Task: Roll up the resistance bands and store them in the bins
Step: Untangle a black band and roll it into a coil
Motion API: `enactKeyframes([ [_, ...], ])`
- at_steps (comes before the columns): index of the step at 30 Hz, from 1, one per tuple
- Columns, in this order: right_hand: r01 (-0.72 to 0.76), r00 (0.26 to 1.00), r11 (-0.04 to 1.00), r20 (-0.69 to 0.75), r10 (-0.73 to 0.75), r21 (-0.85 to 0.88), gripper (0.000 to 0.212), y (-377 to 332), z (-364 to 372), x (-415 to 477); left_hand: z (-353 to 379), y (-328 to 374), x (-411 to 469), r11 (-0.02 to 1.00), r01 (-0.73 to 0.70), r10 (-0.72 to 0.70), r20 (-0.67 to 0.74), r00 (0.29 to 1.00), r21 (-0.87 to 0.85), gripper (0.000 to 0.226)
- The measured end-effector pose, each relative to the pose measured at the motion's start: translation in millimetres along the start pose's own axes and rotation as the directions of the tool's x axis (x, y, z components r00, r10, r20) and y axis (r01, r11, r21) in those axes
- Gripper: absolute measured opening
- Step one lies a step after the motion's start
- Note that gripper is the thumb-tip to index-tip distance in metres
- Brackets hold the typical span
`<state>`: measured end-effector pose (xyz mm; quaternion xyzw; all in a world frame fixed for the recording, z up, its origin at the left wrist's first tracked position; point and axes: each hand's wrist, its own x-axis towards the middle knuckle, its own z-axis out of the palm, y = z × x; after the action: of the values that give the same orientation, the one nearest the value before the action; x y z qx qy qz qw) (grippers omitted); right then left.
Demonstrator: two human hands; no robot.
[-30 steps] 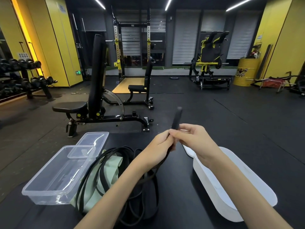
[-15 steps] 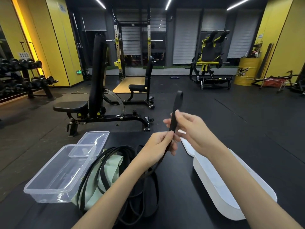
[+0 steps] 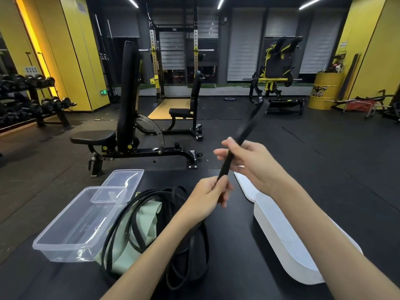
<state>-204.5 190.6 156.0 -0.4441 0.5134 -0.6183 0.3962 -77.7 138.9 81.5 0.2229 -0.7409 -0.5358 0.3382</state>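
Black rubber, a flat band (image 3: 225,169), runs taut between both hands above the desk (image 3: 229,269). The left hand (image 3: 207,198) pinches it low, and the right hand (image 3: 253,163) curls its fingers round it higher up. Its far end rises, blurred. Its lower end drops behind the left hand toward the pile of bands (image 3: 173,213), black loops over a pale green band (image 3: 145,221). Left of the pile, touching it, stands a clear bin (image 3: 65,234), with its lid (image 3: 127,176) just behind. Right of the pile sits a white bin (image 3: 292,245).
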Motion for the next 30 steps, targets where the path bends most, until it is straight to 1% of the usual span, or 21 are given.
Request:
enactKeyframes([
  [3, -0.036, 0.992, 0.987, 0.112, 0.054, -0.157, 0.025, 16.2, 8.6, -4.7, 4.9, 8.5, 6.2, 0.998, -0.038, 0.036, -0.027, 0.999, -0.040, 0.038],
  [5, -0.055, 0.990, 0.980, 0.114, 0.078, -0.193, 0.026, 20.0, 10.0, -3.5, 4.5, 9.0, 6.0, 0.997, -0.046, 0.046, -0.005, 0.999, -0.066, 0.038],
  [7, -0.072, 0.992, 0.984, 0.093, 0.088, -0.163, 0.025, 14.9, 8.5, 1.5, -0.4, 2.6, 1.8, 0.996, -0.030, 0.034, 0.043, 0.998, -0.087, 0.033],
  [9, -0.087, 0.993, 0.992, 0.076, 0.094, -0.097, 0.025, 8.0, 5.6, 10.9, -11.2, -9.3, -1.7, 0.997, 0.001, 0.003, 0.054, 0.999, -0.084, 0.033],
  [11, -0.100, 0.993, 0.993, 0.054, 0.103, -0.056, 0.027, 3.7, 6.4, 19.6, -21.9, -18.5, -6.2, 0.999, 0.034, -0.034, 0.030, 0.999, -0.004, 0.037],
  [12, -0.106, 0.993, 0.994, 0.054, 0.107, -0.034, 0.029, 3.8, 9.6, 22.2, -25.3, -21.8, -8.6, 0.999, 0.039, -0.040, 0.024, 0.999, 0.006, 0.038],
  [15, -0.148, 0.982, 0.988, 0.124, 0.141, 0.046, 0.037, 17.2, 24.5, 24.2, -26.8, -25.6, -11.8, 0.997, 0.058, -0.060, -0.034, 0.998, -0.057, 0.038],
  [16, -0.162, 0.975, 0.987, 0.161, 0.156, 0.024, 0.039, 24.5, 30.6, 22.5, -26.8, -25.2, -10.8, 0.995, 0.062, -0.067, -0.071, 0.995, -0.074, 0.037],
  [18, -0.182, 0.958, 0.980, 0.210, 0.195, -0.078, 0.035, 38.3, 42.6, 16.5, -29.1, -20.8, -9.0, 0.995, 0.039, -0.050, -0.118, 0.992, -0.091, 0.038],
  [20, -0.193, 0.952, 0.970, 0.212, 0.222, -0.149, 0.034, 46.8, 49.4, 13.2, -32.6, -16.3, -8.7, 0.998, 0.028, -0.034, -0.094, 0.995, -0.062, 0.041],
  [22, -0.197, 0.952, 0.965, 0.203, 0.230, -0.171, 0.038, 46.4, 50.5, 13.8, -37.5, -21.0, -12.7, 0.998, 0.045, -0.046, -0.023, 0.999, -0.040, 0.044],
  [24, -0.219, 0.954, 0.972, 0.194, 0.231, -0.082, 0.035, 41.7, 48.2, 18.4, -43.8, -32.6, -20.7, 0.993, 0.111, -0.110, 0.040, 0.993, -0.033, 0.040],
  [25, -0.231, 0.954, 0.973, 0.194, 0.228, -0.010, 0.033, 38.7, 45.9, 22.0, -47.4, -39.5, -24.3, 0.990, 0.137, -0.138, 0.049, 0.989, 0.023, 0.037],
  [26, -0.243, 0.955, 0.968, 0.192, 0.227, 0.060, 0.032, 35.9, 45.5, 24.7, -51.0, -47.7, -28.0, 0.982, 0.147, -0.152, 0.036, 0.988, 0.115, 0.035],
  [27, -0.246, 0.959, 0.962, 0.176, 0.223, 0.121, 0.031, 34.8, 45.6, 26.0, -53.2, -53.2, -31.2, 0.972, 0.134, -0.140, 0.019, 0.990, 0.194, 0.033],
  [28, -0.238, 0.965, 0.957, 0.156, 0.212, 0.168, 0.029, 34.9, 46.9, 25.2, -53.8, -55.6, -32.1, 0.966, 0.108, -0.111, -0.004, 0.994, 0.234, 0.032],
  [30, -0.224, 0.967, 0.960, 0.160, 0.198, 0.167, 0.027, 42.0, 53.5, 21.2, -52.5, -53.2, -32.4, 0.978, 0.067, -0.052, -0.079, 0.996, 0.199, 0.032],
])
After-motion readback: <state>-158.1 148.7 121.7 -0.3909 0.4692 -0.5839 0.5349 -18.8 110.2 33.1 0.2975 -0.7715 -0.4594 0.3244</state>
